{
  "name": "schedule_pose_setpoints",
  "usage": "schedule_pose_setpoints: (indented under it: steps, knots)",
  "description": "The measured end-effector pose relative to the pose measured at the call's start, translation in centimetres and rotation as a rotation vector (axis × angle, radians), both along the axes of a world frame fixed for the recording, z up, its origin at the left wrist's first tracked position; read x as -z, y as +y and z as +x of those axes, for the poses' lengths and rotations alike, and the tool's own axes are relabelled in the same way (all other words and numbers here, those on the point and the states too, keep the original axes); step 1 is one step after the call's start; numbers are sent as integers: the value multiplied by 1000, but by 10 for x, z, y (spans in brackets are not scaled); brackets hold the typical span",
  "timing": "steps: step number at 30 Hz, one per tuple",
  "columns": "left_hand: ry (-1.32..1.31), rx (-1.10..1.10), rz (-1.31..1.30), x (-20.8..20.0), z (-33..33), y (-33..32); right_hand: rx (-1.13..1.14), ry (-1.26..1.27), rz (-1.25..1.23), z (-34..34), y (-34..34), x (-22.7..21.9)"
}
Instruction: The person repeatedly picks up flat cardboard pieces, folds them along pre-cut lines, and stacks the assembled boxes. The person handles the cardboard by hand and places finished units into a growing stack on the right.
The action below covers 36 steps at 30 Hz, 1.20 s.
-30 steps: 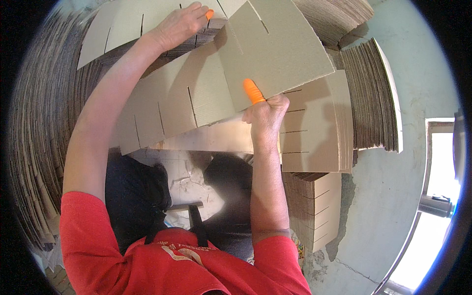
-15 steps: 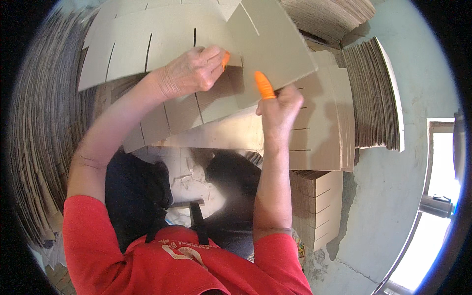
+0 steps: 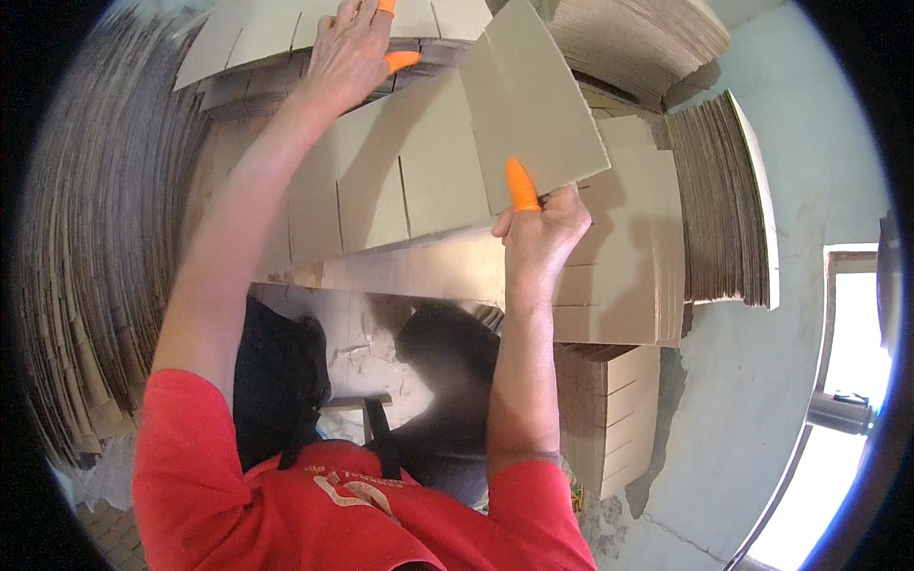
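My right hand [image 3: 545,226] grips the lower edge of a plain grey-beige cardboard piece [image 3: 538,105], its thumb in an orange finger cot lying along the near face. The piece stands tilted over a slotted cardboard sheet [image 3: 419,176] on the work surface. Farther away, my left hand [image 3: 347,57] is at the front edge of a stack of slotted cardboard sheets [image 3: 267,38]. Its fingers reach over the top sheet while the thumb points off to the right, apart from them. Orange cots cover that thumb and one fingertip; the other fingertips are partly cut off by the frame.
Tall cardboard stacks [image 3: 95,228] line the left side. On the right are slotted sheets [image 3: 619,276], an upright bundle [image 3: 719,200] against the pale wall [image 3: 752,428], and a lower stack [image 3: 628,409]. Another stack [image 3: 638,43] lies at the far right.
My left hand has moved away and up from beside the cardboard piece to the far stack, its thumb now spread. My right hand keeps its grip, slightly lower in view.
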State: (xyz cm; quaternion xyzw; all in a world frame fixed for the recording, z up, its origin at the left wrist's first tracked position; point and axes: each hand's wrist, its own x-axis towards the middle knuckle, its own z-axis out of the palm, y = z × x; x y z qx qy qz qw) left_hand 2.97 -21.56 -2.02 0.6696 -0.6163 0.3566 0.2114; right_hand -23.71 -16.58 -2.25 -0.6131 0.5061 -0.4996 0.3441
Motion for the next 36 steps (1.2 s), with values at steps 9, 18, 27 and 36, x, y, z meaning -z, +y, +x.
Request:
schedule_pose_setpoints:
  steps: [9, 18, 27, 36]
  knots:
    - [-104, -11, 334, 21, 60, -48, -11, -52, -18, 3, 0, 6]
    - [-104, 273, -13, -3, 42, -35, 29, 108, -244, 0, -2, 22]
    - [-225, 357, 49, -8, -8, 9, 62, 143, -310, 10, 2, 14]
    - [-161, 482, 13, -32, -70, 85, 109, 406, -359, 20, 21, -18]
